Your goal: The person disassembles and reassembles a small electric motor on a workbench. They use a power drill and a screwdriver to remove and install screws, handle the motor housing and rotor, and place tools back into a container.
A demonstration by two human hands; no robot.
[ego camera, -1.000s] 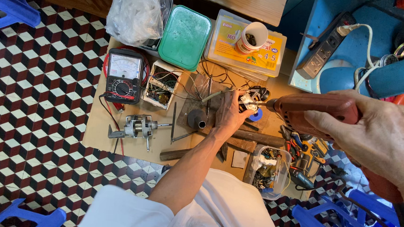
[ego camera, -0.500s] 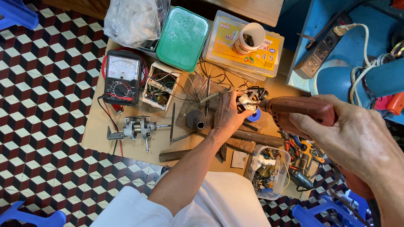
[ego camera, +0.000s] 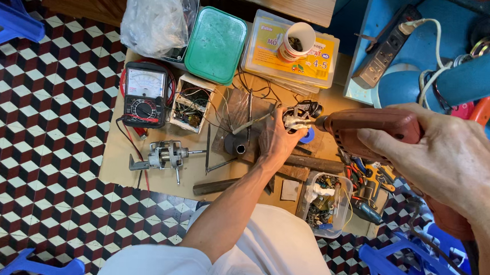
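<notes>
Right hand clamped round red drill, its nose touching the small metal part pinched in the left hand over the board. Since a second ago the drill sits steadier against the part, so the hold seems settled. Meter and motor lie well apart at left.

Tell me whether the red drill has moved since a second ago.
Barely, if at all. The red drill in the right hand keeps its tip at the small part held by the left hand, just right of the multimeter, as before.
</notes>
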